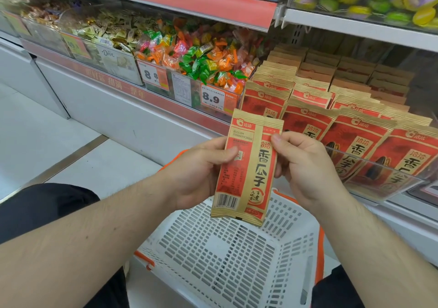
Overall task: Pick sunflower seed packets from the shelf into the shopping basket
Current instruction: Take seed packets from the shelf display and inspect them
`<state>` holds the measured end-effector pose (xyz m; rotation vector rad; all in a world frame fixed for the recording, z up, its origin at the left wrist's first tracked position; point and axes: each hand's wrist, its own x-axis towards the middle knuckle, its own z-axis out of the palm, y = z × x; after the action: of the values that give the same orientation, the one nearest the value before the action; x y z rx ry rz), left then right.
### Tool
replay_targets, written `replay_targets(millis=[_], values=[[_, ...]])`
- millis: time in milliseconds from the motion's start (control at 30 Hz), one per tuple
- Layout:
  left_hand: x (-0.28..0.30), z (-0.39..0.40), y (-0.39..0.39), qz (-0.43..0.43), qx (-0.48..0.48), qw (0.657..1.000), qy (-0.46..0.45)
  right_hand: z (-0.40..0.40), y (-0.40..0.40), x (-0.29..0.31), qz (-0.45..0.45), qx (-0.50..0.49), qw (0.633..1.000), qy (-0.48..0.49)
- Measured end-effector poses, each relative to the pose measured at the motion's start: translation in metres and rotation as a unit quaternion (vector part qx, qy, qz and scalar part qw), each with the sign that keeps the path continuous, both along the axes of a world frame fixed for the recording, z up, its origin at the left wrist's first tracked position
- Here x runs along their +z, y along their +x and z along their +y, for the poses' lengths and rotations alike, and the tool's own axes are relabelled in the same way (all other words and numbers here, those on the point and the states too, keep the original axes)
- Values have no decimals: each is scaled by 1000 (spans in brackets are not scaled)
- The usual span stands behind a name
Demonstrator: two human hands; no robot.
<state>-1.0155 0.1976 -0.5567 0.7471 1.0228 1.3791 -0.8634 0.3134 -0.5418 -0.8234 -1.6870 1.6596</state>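
Above white basket (237, 260), both hands' grip holds seed packet (248, 165).

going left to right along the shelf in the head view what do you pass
Bin of gold-wrapped chocolates → bin of orange and green wrapped candies → white 8.9 price tag → rows of red and tan sunflower seed packets behind a clear plastic shelf guard.

Bright wrapped candies (201, 58) fill a bin above price tags (213, 99).
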Motion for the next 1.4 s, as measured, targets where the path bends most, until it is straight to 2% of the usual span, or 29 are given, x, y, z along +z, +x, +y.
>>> replay_targets(millis=[100, 267, 333, 600, 767, 1100, 1233, 1333, 1400], values=[[-4, -7, -4, -8, 16, 1000, -7, -2, -2, -3, -11, 31, 999, -27], [-8, -9, -9, -48, 73, 996, -8, -6, -4, -11, -133, 127, 983, 4], [-13, -11, -7, -64, 89, 994, -10, -8, -4, -12, -151, 152, 977, 6], [-15, -11, 2, -68, 134, 988, -25, -14, 0, -11, -143, 162, 976, -21], [-11, -6, 3, -56, 153, 986, -25, -14, 6, -10, -137, 210, 967, -33], [-34, -9, 15, -109, 139, 984, 32, -12, 13, -19, -126, 154, 979, -37], [-42, -8, 19, -110, 144, 983, 25, -13, 18, -24, -135, 151, 978, -52], [-42, -3, 26, -86, 159, 984, 4, -14, 21, -25, -143, 135, 979, -52], [-46, 2, 31, 30, 205, 978, -29, -15, 21, -28, -169, 113, 979, -24]])
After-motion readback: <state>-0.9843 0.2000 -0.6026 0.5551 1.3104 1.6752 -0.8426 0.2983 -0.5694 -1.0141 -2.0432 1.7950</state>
